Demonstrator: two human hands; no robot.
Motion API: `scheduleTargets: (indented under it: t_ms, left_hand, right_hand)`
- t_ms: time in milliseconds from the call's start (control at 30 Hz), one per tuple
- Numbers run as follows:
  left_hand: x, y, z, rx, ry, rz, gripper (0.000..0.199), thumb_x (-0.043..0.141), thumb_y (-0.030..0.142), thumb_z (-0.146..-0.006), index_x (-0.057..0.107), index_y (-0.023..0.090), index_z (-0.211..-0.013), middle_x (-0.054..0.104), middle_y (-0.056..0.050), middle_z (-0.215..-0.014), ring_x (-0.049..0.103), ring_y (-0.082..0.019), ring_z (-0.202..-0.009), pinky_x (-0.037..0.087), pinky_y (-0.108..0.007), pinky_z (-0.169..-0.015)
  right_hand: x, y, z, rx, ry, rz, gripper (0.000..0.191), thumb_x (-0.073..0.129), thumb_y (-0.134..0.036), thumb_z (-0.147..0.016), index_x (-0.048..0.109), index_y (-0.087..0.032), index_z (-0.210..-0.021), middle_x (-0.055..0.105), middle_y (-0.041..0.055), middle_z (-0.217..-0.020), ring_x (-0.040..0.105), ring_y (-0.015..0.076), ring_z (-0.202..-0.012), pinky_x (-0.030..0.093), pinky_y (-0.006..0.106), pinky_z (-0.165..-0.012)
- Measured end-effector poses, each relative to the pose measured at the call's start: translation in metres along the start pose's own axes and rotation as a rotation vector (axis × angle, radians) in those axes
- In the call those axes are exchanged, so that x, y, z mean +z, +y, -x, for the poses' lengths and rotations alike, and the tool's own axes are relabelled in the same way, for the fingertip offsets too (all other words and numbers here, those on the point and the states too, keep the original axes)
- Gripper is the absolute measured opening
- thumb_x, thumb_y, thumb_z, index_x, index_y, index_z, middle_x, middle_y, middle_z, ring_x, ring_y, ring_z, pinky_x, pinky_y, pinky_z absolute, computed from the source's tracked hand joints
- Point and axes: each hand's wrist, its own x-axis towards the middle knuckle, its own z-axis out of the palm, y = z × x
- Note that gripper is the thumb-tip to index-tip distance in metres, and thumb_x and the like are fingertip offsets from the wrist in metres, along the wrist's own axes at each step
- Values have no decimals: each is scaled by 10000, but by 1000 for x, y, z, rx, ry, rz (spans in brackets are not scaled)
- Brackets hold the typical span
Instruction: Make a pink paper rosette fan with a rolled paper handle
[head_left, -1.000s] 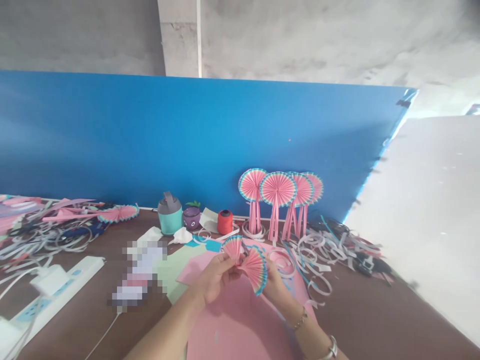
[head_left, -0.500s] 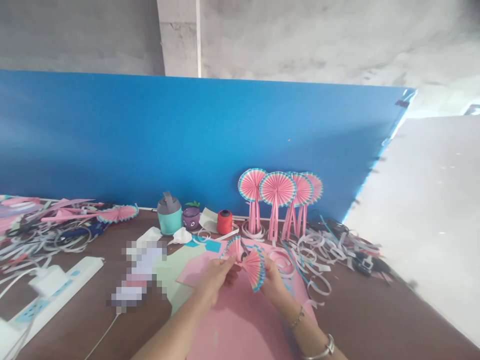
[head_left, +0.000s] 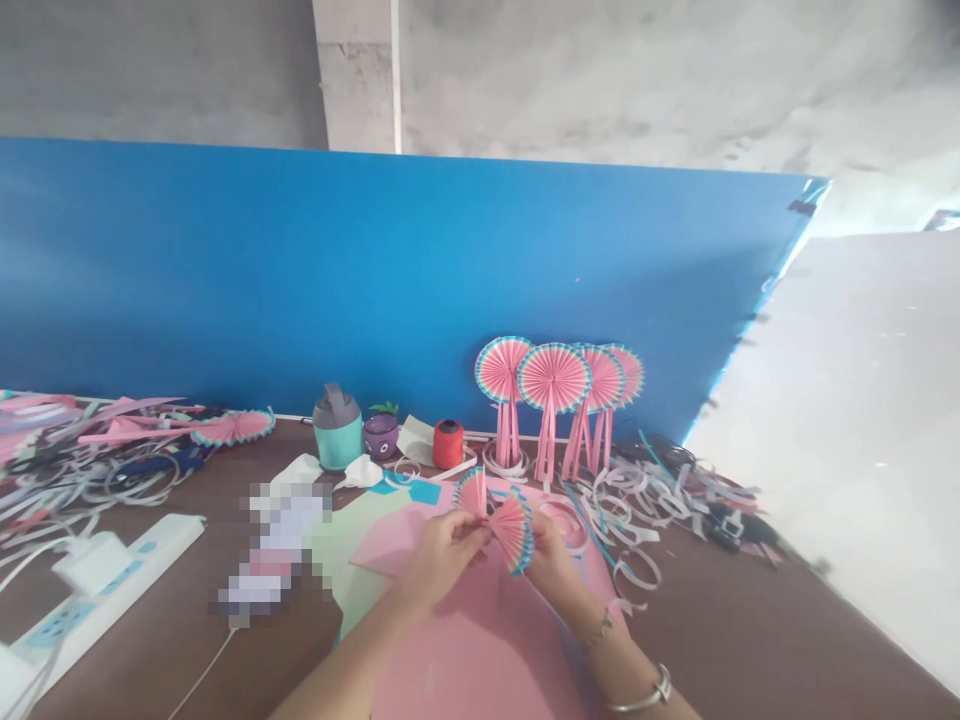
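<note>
Between my hands is a pleated paper fan (head_left: 511,532), pink with a blue and pale zigzag edge, spread into two wedges that meet at a pinched middle. My left hand (head_left: 453,548) is closed, its thumb and fingers pinching the fan near that middle. At the fan's right edge, my right hand (head_left: 551,548) is closed on the right wedge, its fingertips partly hidden behind the pleats. Both hands are above large sheets of pink paper (head_left: 480,640). A green sheet (head_left: 349,540) lies under the pink on the left.
Several round pink fans (head_left: 555,378) on paper legs lean against the blue partition (head_left: 300,270). A red thread spool (head_left: 448,445), purple pot (head_left: 381,437) and teal bottle (head_left: 337,435) stand behind the paper. Paper strips (head_left: 637,500) are heaped right; a power strip (head_left: 112,590) lies left.
The fan has turned a little, so its left wedge shows more fully above my left hand. My left hand has shifted slightly right and its thumb now lies at the fan's middle.
</note>
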Motion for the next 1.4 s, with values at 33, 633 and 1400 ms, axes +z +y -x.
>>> scheduleTargets:
  t_ms: [33, 633, 1400]
  left_hand:
    - [-1, -2, 0, 14, -1, -19, 194, 677, 354, -734, 677, 168, -682, 648, -18, -632, 596, -166, -585, 430, -265, -600]
    - [-8, -9, 4, 182, -10, -208, 309, 591, 456, -817, 719, 183, -750, 688, -50, -729, 606, -196, -725, 459, -261, -699]
    - [-1, -11, 4, 215, -16, -74, 344, 501, 462, -889, 695, 178, -894, 721, -54, -851, 671, -207, -839, 528, -280, -793]
  right_hand:
    - [0, 1, 0, -1, -3, -7, 242, 599, -312, -826, 595, -216, -603, 614, 36, -675, 555, 194, -674, 507, 324, -627]
    - [0, -22, -4, -5, -46, -54, 229, 616, -352, -839, 707, -216, -679, 676, 58, -695, 612, 227, -695, 521, 329, -690]
    - [8, -12, 3, 110, -56, -201, 167, 591, -222, -814, 740, -222, -891, 727, 55, -876, 657, 218, -771, 558, 349, -769]
